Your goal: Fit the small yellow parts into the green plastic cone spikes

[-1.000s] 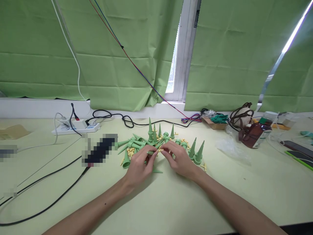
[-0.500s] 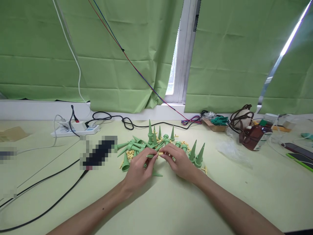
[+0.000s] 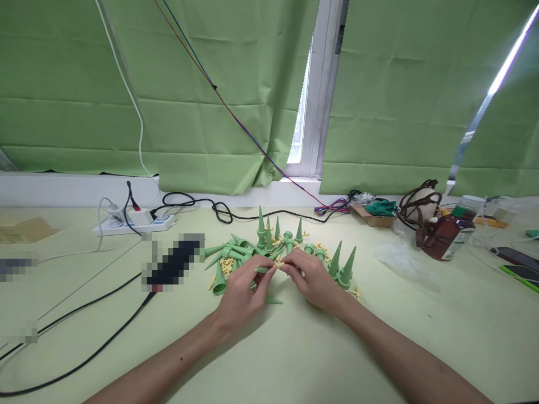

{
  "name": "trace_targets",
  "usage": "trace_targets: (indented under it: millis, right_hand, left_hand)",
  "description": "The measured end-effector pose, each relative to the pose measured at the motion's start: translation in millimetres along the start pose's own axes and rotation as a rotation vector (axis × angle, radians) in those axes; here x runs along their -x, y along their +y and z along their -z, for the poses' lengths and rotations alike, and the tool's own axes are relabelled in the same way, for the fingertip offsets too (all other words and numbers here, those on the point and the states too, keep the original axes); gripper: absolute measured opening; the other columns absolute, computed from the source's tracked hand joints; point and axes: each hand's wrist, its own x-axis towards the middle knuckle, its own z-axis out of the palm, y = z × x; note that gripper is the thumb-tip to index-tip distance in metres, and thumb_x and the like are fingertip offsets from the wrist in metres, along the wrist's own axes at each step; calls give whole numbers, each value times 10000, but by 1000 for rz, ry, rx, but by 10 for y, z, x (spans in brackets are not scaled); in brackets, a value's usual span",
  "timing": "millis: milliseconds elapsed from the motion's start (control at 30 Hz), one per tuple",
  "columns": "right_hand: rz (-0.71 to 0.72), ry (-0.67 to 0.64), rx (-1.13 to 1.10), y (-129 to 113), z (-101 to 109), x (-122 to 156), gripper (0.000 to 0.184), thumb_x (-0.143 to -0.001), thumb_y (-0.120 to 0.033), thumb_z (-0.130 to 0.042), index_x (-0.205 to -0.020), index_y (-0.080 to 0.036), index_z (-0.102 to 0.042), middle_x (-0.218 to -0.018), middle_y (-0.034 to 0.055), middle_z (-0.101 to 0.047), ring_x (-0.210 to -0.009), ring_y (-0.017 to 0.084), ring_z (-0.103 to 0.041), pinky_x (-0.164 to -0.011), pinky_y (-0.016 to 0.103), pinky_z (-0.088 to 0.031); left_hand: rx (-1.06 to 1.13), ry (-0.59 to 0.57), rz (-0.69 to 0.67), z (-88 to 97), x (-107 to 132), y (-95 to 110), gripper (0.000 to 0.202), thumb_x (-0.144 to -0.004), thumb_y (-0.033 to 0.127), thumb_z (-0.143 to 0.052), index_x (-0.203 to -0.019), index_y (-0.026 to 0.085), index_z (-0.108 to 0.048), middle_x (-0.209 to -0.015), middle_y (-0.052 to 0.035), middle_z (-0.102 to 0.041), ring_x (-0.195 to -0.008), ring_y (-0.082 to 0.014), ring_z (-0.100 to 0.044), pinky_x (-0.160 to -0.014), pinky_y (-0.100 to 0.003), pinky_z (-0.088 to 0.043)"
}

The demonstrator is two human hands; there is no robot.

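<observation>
A pile of green plastic cones and small yellow pieces lies mid-table. My left hand pinches a green cone at the front of the pile; its tip sticks out below the hand. Fingertip to fingertip with it, my right hand pinches a small yellow piece against that cone's end. Two cones stand upright just right of my right hand.
A white power strip with black cables sits at the left. A pixelated dark object lies left of the pile. At the right are a brown bottle, clear plastic bag, straps and phones. Green curtains hang behind.
Both hands stay together at the pile's front, pinching the same parts. Only the view has shifted slightly.
</observation>
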Motion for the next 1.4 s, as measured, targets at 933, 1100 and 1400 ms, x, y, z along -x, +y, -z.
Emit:
trace_targets:
  millis: [933, 1100, 1400]
  right_hand:
    - [15, -84, 1, 0, 16, 16, 134, -996, -183, -472, -1053, -212, -590, -956, 52, -645, -869, 175, -595, -744, 300, -482]
    - [45, -77, -10, 17, 20, 19, 154, -997, -171, -463, -1045, -221, -601, -948, 54, -634, -854, 173, -590, -734, 297, -485]
    - [58, -81, -44, 36, 34, 36, 163, -986, -145, -465, -991, -214, -612, -997, 71, -627, -891, 177, -607, -772, 319, -516]
  left_hand:
    - [-7, -12, 68, -9, -9, 1, 84, -931, 142, -537, -954, 190, -603, -876, -17, -665, -698, -101, -609, -550, -190, -512]
    - [-4, -32, 91, -3, -10, 14, 84, -944, 173, -526, -955, 190, -608, -894, -30, -674, -691, -113, -616, -546, -209, -510]
    - [-10, -74, 163, 2, -7, 37, 103, -954, 232, -518, -922, 188, -606, -892, -25, -681, -592, -98, -582, -506, -220, -478]
